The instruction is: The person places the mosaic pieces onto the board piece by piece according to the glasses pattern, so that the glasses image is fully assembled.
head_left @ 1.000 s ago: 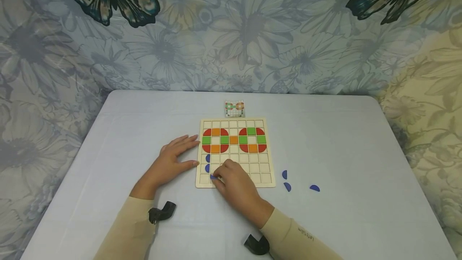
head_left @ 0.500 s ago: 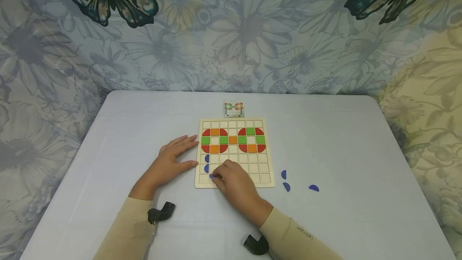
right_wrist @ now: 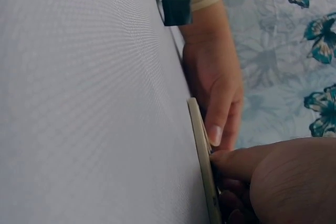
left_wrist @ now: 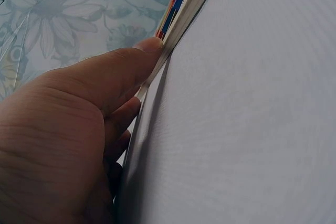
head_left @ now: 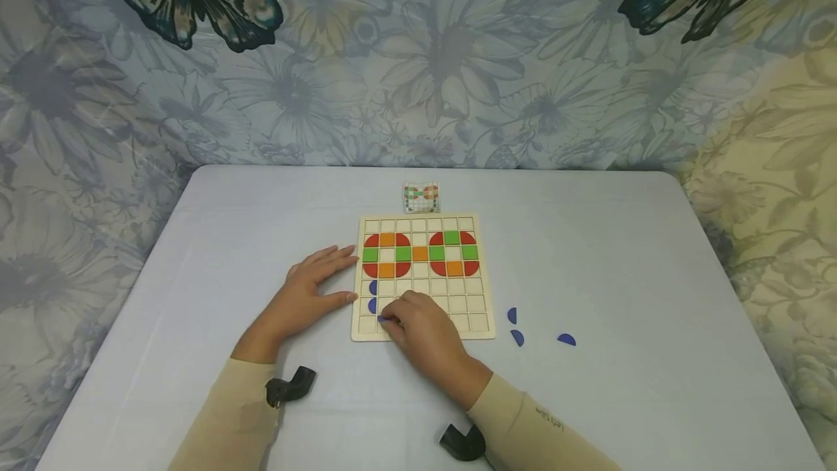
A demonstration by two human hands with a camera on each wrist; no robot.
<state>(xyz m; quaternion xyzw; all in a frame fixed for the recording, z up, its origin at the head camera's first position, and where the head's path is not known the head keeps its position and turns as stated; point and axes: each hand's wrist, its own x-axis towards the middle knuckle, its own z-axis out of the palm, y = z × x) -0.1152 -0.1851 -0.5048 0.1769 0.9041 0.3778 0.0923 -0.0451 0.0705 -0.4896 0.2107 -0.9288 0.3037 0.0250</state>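
Observation:
A square wooden grid board lies on the table, with red, orange and green pieces set in its upper rows. Two blue half-circle pieces, an upper one and a lower one, sit in the left column. Over the lower left cells, my right hand pinches another blue half-circle between thumb and fingers, which partly cover it. My left hand rests by the board's left side, fingers extended. In the left wrist view its thumb touches the board's edge.
Three loose blue half-circles lie right of the board: an upper one, a lower one and one farther right. A small pattern card stands or lies behind the board; I cannot tell which. Patterned fabric hangs behind the table.
The head view has shifted slightly, so everything appears a little farther left. Both hands keep nearly the same places at the board, the right one still pinching the blue half-circle.

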